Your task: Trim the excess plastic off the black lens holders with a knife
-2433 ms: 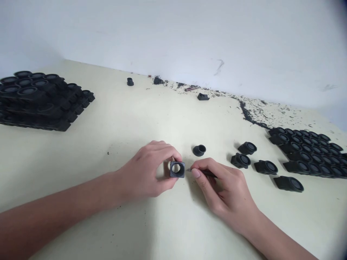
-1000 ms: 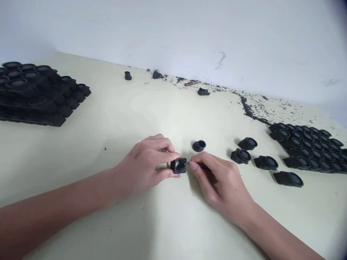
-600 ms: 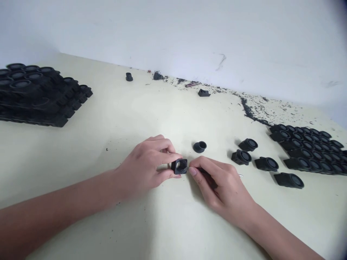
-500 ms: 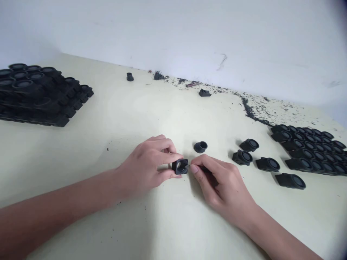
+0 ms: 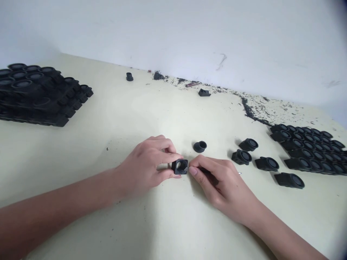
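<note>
Between the thumb and fingers of my left hand (image 5: 151, 159) is a small black square housing (image 5: 180, 167), its round opening turned up toward me. My right hand (image 5: 222, 184) pinches a thin tool, mostly hidden by the fingers; a small shiny end (image 5: 240, 173) shows behind the hand. The right fingertips are at the right side of the housing, where any contact is too small to make out. Just beyond them stands a loose black flanged ring (image 5: 200, 146) on the pale table (image 5: 173, 224).
Several finished-looking black round-topped parts (image 5: 267, 164) lie right of my right hand, beside a dense block of them (image 5: 309, 153). A stacked pile (image 5: 35, 94) stands at left. Along the wall are black shavings (image 5: 252, 112), another ring (image 5: 129, 76) and a black piece (image 5: 204, 92).
My right hand has shifted slightly left, closer to the housing, and the shiny tool end has moved with it. The left hand keeps its hold; the housing's opening shows clearer.
</note>
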Tool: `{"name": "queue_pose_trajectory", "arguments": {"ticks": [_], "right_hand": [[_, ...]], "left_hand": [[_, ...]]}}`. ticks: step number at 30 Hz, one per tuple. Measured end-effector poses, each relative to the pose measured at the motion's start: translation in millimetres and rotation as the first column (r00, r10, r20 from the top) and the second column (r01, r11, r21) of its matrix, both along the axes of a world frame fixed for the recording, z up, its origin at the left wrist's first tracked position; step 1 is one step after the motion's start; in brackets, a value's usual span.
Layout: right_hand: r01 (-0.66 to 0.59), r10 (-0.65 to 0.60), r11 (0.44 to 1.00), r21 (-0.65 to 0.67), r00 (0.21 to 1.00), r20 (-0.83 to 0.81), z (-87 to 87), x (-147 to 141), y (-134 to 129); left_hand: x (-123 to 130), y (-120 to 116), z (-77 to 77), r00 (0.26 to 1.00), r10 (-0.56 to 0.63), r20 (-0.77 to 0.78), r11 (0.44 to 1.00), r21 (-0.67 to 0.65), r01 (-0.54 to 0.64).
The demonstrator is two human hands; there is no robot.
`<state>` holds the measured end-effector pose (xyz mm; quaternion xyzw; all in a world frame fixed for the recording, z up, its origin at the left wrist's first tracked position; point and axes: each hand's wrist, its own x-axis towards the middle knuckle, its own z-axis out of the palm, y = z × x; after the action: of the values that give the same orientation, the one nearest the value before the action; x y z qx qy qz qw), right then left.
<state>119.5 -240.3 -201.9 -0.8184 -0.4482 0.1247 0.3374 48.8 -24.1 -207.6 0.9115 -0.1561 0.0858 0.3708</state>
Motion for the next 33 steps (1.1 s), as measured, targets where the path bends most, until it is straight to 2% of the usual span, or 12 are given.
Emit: {"name": "queue_pose_trajectory", "arguments": {"ticks": [5, 9, 13, 18, 22, 26, 31, 33], "right_hand": [[0.089, -0.090, 0.996, 0.016, 0.996, 0.003, 0.8, 0.7, -0.1], [-0.018, 0.018, 1.000, -0.017, 1.000, -0.024, 0.7, 1.3, -1.2], [0.078, -0.079, 0.997, 0.017, 0.997, 0.012, -0.3, 0.3, -1.0], [-0.006, 0.006, 1.000, -0.016, 1.000, -0.025, -0.3, 0.3, -0.4], [0.091, -0.091, 0.996, 0.014, 0.996, 0.001, 0.0, 1.1, 0.1], [-0.030, 0.028, 0.998, -0.051, 0.998, -0.053, 1.6, 1.7, -0.5], [0.078, -0.078, 0.997, -0.020, 0.996, -0.044, 2.9, 0.0, -0.6], [0.013, -0.016, 0.999, -0.050, 0.998, -0.061, 3.9, -0.6, -0.7]], "left_hand": [[1.0, 0.8, -0.4, 0.999, -0.017, -0.040, 1.000, -0.020, 0.017], [0.9, 0.2, -0.7, 1.000, -0.014, -0.020, 1.000, -0.002, 0.014], [1.2, 0.1, -0.7, 0.999, -0.025, -0.027, 1.000, -0.012, 0.024], [0.6, 0.5, -1.1, 1.000, -0.020, -0.019, 1.000, 0.005, 0.020], [-0.4, 0.9, -1.6, 0.999, -0.032, -0.017, 0.999, 0.013, 0.032], [-0.6, 0.7, -1.3, 1.000, -0.024, -0.004, 0.999, 0.031, 0.025], [-0.2, 0.4, -1.7, 0.999, -0.042, -0.010, 0.999, 0.006, 0.042], [-0.5, 0.3, -1.9, 0.999, -0.032, -0.005, 0.999, 0.018, 0.032]]}}
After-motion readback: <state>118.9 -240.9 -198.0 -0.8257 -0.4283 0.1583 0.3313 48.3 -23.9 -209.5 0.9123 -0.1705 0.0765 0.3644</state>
